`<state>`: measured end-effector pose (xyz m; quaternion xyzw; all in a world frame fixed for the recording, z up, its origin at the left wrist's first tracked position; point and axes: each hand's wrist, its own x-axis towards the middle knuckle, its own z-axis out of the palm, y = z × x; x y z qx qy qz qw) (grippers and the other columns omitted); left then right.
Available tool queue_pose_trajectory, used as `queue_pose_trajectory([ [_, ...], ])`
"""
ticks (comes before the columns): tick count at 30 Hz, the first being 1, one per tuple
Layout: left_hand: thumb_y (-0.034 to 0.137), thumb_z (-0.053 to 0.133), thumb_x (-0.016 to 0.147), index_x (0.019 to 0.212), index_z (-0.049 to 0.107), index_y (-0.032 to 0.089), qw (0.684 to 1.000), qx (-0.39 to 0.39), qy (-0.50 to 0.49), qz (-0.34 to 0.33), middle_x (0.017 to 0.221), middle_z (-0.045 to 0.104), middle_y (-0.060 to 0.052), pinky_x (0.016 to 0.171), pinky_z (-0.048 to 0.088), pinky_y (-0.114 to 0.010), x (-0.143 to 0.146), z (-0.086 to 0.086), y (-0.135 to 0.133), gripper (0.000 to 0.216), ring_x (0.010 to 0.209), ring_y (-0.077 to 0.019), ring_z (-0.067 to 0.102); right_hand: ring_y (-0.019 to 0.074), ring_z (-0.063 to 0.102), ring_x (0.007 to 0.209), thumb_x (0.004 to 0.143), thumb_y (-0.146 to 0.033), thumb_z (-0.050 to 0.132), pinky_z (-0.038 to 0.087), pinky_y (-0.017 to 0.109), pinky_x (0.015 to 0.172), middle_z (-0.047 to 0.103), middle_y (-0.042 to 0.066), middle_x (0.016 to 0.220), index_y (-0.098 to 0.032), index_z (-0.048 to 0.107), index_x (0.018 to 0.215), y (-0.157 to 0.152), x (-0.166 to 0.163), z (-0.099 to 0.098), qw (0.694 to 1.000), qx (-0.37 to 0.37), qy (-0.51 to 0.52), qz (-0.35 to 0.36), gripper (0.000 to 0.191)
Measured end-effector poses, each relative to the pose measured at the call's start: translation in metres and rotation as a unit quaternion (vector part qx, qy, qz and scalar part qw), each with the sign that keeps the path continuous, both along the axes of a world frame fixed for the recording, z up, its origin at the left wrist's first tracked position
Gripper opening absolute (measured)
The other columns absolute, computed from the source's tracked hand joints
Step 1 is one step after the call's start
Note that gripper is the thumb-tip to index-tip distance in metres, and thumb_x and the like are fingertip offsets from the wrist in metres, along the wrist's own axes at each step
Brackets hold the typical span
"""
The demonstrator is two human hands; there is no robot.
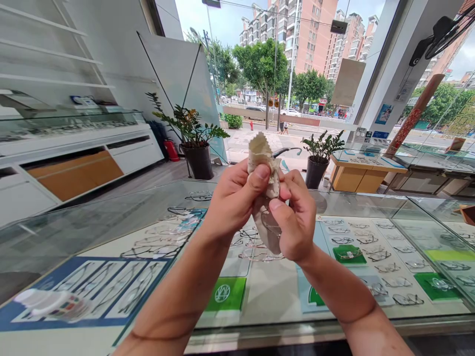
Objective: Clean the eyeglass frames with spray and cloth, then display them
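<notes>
Both hands are raised together above a glass display counter. My left hand (239, 190) is closed, its thumb pressing a beige cleaning cloth (260, 146) with a zigzag edge. From behind the cloth sticks out the dark temple arm of a pair of glasses (285, 152), its tip greenish. My right hand (297, 215) is closed beside the left one, fingers and thumb pinching the glasses at the cloth. Below the fingers hangs a greyish, see-through surface (267, 227), which could be a tinted lens or part of the cloth. Most of the frame is hidden by cloth and fingers.
Beneath the counter's glass top (230, 321) lie several rows of eyeglasses (378, 254) and green cloths (349, 254). A white bottle (55, 304), blurred, shows at the left. Two potted plants (200, 160) (317, 170) stand beyond the counter, near the windows.
</notes>
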<state>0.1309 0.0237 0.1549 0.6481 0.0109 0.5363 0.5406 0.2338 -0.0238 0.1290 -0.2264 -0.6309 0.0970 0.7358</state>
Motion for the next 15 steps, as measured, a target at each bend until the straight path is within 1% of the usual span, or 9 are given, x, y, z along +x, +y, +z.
queue_pose_trajectory([
  [2, 0.055, 0.071, 0.092, 0.088, 0.068, 0.018, 1.0, 0.008, 0.005, -0.005, 0.066, 0.067, -0.002, 0.054, 0.053, -0.024, -0.0012, -0.0011, 0.0008, 0.038, 0.062, -0.0152, 0.066, 0.0193, 0.051, 0.084, 0.086, -0.021, 0.055, 0.045, 0.039, 0.074, 0.043, 0.0, 0.08, -0.024, 0.04, 0.074, 0.0, 0.0005, -0.0005, 1.0, 0.001, 0.006, 0.002, 0.02],
  [5, 0.049, 0.075, 0.091, 0.092, 0.07, 0.018, 1.0, 0.026, -0.001, 0.002, 0.073, 0.069, -0.003, 0.06, 0.055, -0.024, -0.0031, -0.0004, 0.0003, 0.031, 0.068, -0.0151, 0.067, 0.0188, 0.048, 0.082, 0.086, -0.019, 0.054, 0.044, 0.039, 0.074, 0.042, 0.0, 0.079, -0.024, 0.041, 0.072, -0.0012, 0.0008, -0.0004, 1.0, 0.01, 0.012, 0.0, 0.019],
  [7, 0.043, 0.081, 0.087, 0.095, 0.071, 0.019, 0.999, 0.037, 0.0, 0.004, 0.077, 0.07, -0.002, 0.062, 0.055, -0.023, -0.004, 0.0008, -0.0004, 0.027, 0.069, -0.0142, 0.066, 0.0185, 0.047, 0.08, 0.084, -0.018, 0.053, 0.043, 0.039, 0.073, 0.041, 0.0, 0.078, -0.023, 0.043, 0.072, -0.0019, 0.0009, 0.0001, 1.0, 0.016, 0.016, 0.0, 0.017],
  [10, 0.037, 0.087, 0.08, 0.098, 0.071, 0.019, 0.999, 0.042, 0.011, -0.001, 0.078, 0.071, -0.002, 0.06, 0.054, -0.023, -0.0041, 0.0007, -0.001, 0.03, 0.066, -0.0135, 0.065, 0.0184, 0.047, 0.078, 0.082, -0.017, 0.053, 0.042, 0.038, 0.071, 0.042, 0.0, 0.077, -0.023, 0.044, 0.071, -0.0023, 0.001, 0.0012, 1.0, 0.014, 0.018, -0.006, 0.016],
  [12, 0.04, 0.087, 0.08, 0.097, 0.07, 0.019, 0.999, 0.035, 0.012, 0.003, 0.074, 0.07, -0.002, 0.058, 0.053, -0.023, -0.0031, -0.0016, -0.0013, 0.032, 0.064, -0.0137, 0.065, 0.0184, 0.047, 0.077, 0.082, -0.018, 0.052, 0.042, 0.038, 0.069, 0.042, 0.0, 0.076, -0.024, 0.042, 0.07, -0.003, 0.0007, 0.0018, 1.0, 0.01, 0.01, -0.014, 0.017],
  [15, 0.049, 0.082, 0.083, 0.09, 0.068, 0.02, 0.999, 0.023, -0.001, 0.028, 0.066, 0.067, 0.0, 0.053, 0.051, -0.023, -0.0006, -0.0064, -0.0039, 0.034, 0.059, -0.0138, 0.064, 0.0186, 0.046, 0.075, 0.082, -0.018, 0.052, 0.041, 0.038, 0.066, 0.041, -0.001, 0.071, -0.025, 0.037, 0.069, -0.0054, -0.0006, 0.0026, 1.0, 0.007, -0.016, -0.025, 0.021],
])
